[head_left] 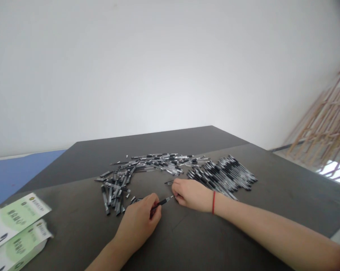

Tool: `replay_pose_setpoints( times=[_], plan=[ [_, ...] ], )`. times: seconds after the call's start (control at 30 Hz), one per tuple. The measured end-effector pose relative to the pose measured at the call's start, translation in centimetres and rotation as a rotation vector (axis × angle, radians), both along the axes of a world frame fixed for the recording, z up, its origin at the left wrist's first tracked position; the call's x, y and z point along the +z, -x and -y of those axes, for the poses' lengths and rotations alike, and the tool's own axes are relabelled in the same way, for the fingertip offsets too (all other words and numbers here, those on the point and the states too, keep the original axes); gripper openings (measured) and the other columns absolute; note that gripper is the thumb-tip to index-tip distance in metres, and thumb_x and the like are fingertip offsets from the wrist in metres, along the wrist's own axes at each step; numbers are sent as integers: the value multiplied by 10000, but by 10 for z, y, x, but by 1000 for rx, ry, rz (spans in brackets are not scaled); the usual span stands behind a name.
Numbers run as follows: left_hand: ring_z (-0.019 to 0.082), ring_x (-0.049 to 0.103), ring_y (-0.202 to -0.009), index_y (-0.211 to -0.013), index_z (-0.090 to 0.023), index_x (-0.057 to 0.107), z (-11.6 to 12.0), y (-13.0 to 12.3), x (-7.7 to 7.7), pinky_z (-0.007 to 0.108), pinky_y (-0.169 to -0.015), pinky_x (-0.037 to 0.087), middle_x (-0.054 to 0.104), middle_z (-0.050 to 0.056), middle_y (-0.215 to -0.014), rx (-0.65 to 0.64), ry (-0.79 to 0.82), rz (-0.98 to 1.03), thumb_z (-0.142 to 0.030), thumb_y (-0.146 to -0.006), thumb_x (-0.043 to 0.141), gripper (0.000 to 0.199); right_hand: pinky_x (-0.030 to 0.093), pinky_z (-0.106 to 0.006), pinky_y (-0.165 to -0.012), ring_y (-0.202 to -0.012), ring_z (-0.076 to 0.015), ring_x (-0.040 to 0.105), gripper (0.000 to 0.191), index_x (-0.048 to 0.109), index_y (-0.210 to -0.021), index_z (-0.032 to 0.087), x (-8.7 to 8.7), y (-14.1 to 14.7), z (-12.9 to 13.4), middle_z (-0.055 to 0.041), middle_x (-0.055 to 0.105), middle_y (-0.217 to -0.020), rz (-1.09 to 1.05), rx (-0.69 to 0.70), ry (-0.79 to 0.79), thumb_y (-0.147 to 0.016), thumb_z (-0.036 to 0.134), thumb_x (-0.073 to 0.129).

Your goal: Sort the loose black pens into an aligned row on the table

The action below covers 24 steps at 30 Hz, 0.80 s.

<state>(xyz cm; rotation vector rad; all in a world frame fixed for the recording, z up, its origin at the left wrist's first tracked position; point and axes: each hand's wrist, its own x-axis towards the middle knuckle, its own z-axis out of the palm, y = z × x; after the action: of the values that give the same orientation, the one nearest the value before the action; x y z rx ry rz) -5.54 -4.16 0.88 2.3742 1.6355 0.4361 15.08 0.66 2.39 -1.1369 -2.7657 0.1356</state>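
Note:
My left hand point(143, 214) is closed round a pen point(163, 202) with a black grip, its tip pointing right. My right hand point(188, 194) has its fingers pinched together at the tip of that pen; whatever they hold is hidden. Just past the right fingertips lies a small dark and clear piece point(169, 182). To the right of the right hand, many clear pens with black grips lie side by side in a row point(223, 175). A loose heap of pens and short parts point(116, 192) lies beyond the left hand, and more pens point(164, 163) are scattered behind.
Two green and white boxes point(20, 222) printed with pens lie at the table's left front. The dark table point(204, 241) reaches back to a white wall point(170, 75). On the floor stand a blue surface point(26, 169) at left and a wooden rack point(328, 120) at right.

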Motion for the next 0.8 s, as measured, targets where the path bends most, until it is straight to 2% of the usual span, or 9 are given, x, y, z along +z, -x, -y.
replay_pose_setpoints(
  times=[0.17, 0.57, 0.8],
  plan=[
    [132, 538, -633, -775, -230, 466, -1, 0, -1, 241, -582, 291, 574, -43, -692, -13, 3, -5, -249, -844, 437, 77, 279, -226, -571, -623, -112, 460, 75, 502, -805, 172, 3, -14, 7, 12, 542, -707, -130, -92, 81, -759, 119, 526],
    [137, 545, -647, -777, -224, 479, 1, -2, 3, 241, -587, 306, 575, -38, -696, -80, 7, -24, -229, -833, 425, 78, 308, -206, -599, -644, -108, 463, 101, 506, -777, 174, 3, -9, 10, 11, 544, -740, -252, 54, 141, -747, 78, 504],
    [134, 542, -634, -771, -224, 482, 1, -2, 4, 241, -580, 297, 561, -42, -678, -92, -5, -26, -221, -834, 425, 84, 304, -203, -588, -638, -105, 450, 87, 508, -772, 171, -2, -8, 10, 12, 533, -733, -274, 58, 146, -746, 88, 516]
  ],
)
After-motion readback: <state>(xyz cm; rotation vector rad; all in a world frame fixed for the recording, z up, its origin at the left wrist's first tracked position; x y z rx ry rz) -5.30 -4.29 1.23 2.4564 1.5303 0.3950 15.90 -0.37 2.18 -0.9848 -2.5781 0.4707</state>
